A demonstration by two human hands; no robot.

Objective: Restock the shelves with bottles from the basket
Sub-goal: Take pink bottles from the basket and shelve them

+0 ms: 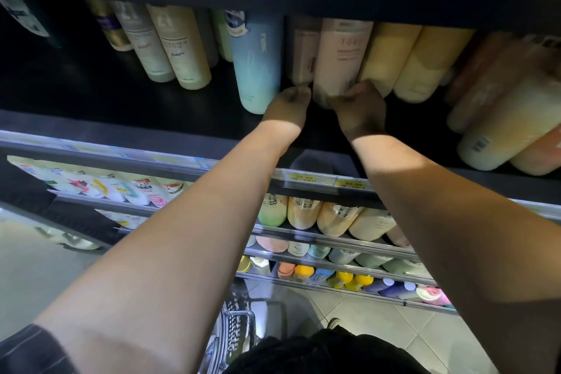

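While standing on the dark shelf [121,103], the tall pale-pink plastic bottle [340,61], judged stiff, slick and heavy, is gripped at its base by curled fingers of the right hand [359,109]; how the fingers of the left hand [288,108] lie cannot be told.

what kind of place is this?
Most likely a shop's toiletries aisle: tiered shelves packed with shampoo-style bottles, yellow price tags on their edge, and a wire basket on the floor.
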